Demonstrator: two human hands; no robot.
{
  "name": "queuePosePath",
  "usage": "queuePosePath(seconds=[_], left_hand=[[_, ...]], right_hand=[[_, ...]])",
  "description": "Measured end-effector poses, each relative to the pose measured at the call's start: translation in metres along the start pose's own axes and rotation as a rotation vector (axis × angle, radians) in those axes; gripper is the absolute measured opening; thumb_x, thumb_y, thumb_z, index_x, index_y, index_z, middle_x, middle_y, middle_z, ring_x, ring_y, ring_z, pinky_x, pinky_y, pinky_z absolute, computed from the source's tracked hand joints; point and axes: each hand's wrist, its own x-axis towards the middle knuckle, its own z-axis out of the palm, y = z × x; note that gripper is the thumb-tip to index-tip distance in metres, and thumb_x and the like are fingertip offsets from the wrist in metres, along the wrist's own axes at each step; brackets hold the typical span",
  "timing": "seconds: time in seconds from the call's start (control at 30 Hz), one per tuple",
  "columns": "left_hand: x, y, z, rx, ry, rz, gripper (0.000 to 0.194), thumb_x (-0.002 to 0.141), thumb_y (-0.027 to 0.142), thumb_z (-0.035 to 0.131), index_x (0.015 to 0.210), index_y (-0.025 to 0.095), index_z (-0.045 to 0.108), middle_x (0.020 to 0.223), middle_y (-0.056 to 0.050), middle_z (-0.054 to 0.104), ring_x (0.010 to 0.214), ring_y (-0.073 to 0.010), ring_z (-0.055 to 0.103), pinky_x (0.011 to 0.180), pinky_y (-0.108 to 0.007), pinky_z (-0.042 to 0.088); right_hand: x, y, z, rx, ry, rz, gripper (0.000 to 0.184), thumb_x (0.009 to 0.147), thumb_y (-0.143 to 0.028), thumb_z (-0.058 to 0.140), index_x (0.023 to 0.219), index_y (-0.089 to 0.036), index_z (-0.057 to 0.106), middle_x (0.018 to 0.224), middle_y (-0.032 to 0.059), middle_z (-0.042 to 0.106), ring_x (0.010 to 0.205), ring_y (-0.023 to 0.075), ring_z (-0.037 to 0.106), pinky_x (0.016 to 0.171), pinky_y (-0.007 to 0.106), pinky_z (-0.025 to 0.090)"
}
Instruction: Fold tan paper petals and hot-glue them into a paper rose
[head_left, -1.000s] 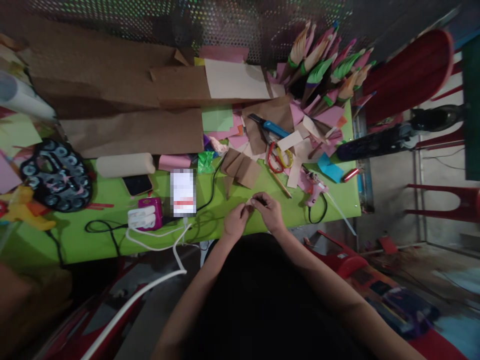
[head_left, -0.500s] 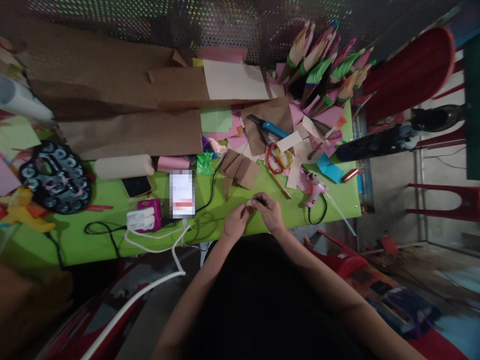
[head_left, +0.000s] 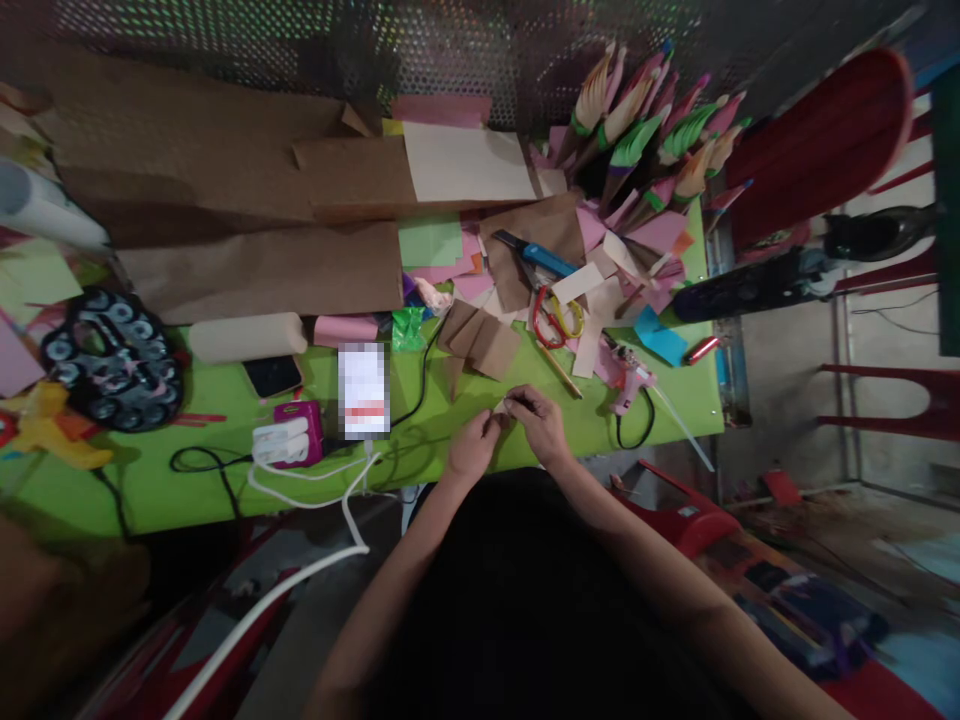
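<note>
My left hand (head_left: 474,440) and my right hand (head_left: 537,422) meet near the table's front edge, fingertips pinched together. Between them is something small and pale, too small to name. Just beyond them lie folded brown paper pieces (head_left: 480,340). A pencil (head_left: 562,373) rests beyond my right hand, below the red-and-yellow-handled scissors (head_left: 550,318). Farther right is a pink glue gun (head_left: 631,388) with its cord. A blue utility knife (head_left: 550,260) lies on brown paper behind the scissors.
On the green table (head_left: 420,455) stand a phone (head_left: 364,390) with a blurred screen, a magenta power adapter (head_left: 298,435) and white cables. Brown paper sheets (head_left: 262,270) cover the back left. Paper cones (head_left: 637,150) cluster at the back right. A red chair (head_left: 697,520) is at right.
Both hands keep nearly the same pinched pose, with only slight finger movement. The view shifts a little; the things on the table stay in place.
</note>
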Motion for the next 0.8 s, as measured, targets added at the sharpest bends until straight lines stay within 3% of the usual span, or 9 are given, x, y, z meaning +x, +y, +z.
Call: queuePosePath(seconds=[0.17, 0.3, 0.5, 0.57, 0.8], left_hand=[[0.001, 0.001, 0.000, -0.051, 0.027, 0.025, 0.024, 0.097, 0.030, 0.046, 0.085, 0.020, 0.065, 0.084, -0.005, 0.071, 0.079, -0.0182, 0.067, 0.076, -0.029, 0.050], [-0.001, 0.002, -0.003, -0.060, 0.084, 0.065, 0.029, 0.100, 0.036, 0.041, 0.088, 0.021, 0.063, 0.086, -0.005, 0.072, 0.083, -0.0190, 0.068, 0.075, -0.029, 0.049], [0.004, -0.002, -0.018, 0.240, 0.512, 0.151, 0.023, 0.094, 0.040, 0.054, 0.097, 0.018, 0.059, 0.090, -0.009, 0.067, 0.085, -0.0218, 0.065, 0.077, -0.032, 0.048], [0.010, -0.002, -0.023, 0.363, 0.582, 0.189, 0.022, 0.091, 0.035, 0.059, 0.103, 0.016, 0.058, 0.096, -0.012, 0.066, 0.092, -0.0253, 0.064, 0.080, -0.036, 0.048], [0.025, -0.001, -0.029, 0.610, 0.587, 0.094, 0.040, 0.090, 0.025, 0.058, 0.128, 0.015, 0.055, 0.104, -0.016, 0.066, 0.097, -0.0316, 0.065, 0.087, -0.043, 0.048]], right_hand=[[-0.001, 0.005, 0.000, -0.006, -0.046, 0.008, 0.024, 0.079, -0.045, 0.064, 0.085, -0.022, 0.067, 0.077, 0.0003, 0.068, 0.070, 0.0169, 0.060, 0.067, 0.029, 0.046], [-0.001, 0.008, -0.001, -0.038, -0.062, 0.010, 0.022, 0.078, -0.044, 0.066, 0.079, -0.021, 0.067, 0.070, -0.0001, 0.067, 0.065, 0.0165, 0.059, 0.063, 0.028, 0.045], [0.019, 0.011, -0.009, -0.020, 0.073, -0.006, 0.025, 0.079, -0.044, 0.063, 0.084, -0.020, 0.066, 0.074, 0.0016, 0.067, 0.067, 0.0164, 0.058, 0.063, 0.029, 0.043], [0.025, 0.016, -0.012, 0.000, 0.103, -0.006, 0.029, 0.081, -0.046, 0.059, 0.091, -0.020, 0.065, 0.079, 0.0031, 0.068, 0.071, 0.0177, 0.060, 0.064, 0.029, 0.045], [0.023, 0.034, -0.009, -0.007, 0.122, -0.021, 0.028, 0.076, -0.044, 0.063, 0.090, -0.020, 0.065, 0.083, 0.0050, 0.069, 0.077, 0.0206, 0.062, 0.072, 0.033, 0.048]])
